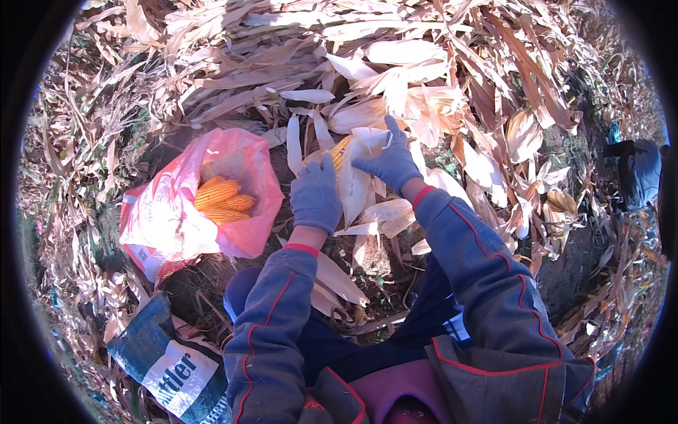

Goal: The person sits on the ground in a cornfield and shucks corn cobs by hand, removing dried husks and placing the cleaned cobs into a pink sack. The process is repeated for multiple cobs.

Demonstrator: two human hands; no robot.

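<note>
Together, left hand (316, 196) grip clamped on corn cob (341, 152), right hand (390, 162) fingers pinching its pale husk (367, 141)

Single view: head camera, fisheye, worn on the person's head.
Direction: looks steeply down and a little forward onto the ground; picture upright, not mirrored.
Entry of the body: both blue sleeves rise from the lower edge, knees and lap directly below the lens.
Centre of frame: the left hand (316, 196) and right hand (390, 161), close to the lens, their grip on a corn cob (341, 152) just above mid-picture.
Left of the grip: a pink bag (166, 219), near.
Beyond the grip: dry husks (395, 71) filling the upper field.
Rim: dark circular border; straight stalks bend near it.
Shared ground: none, one view only.
</note>
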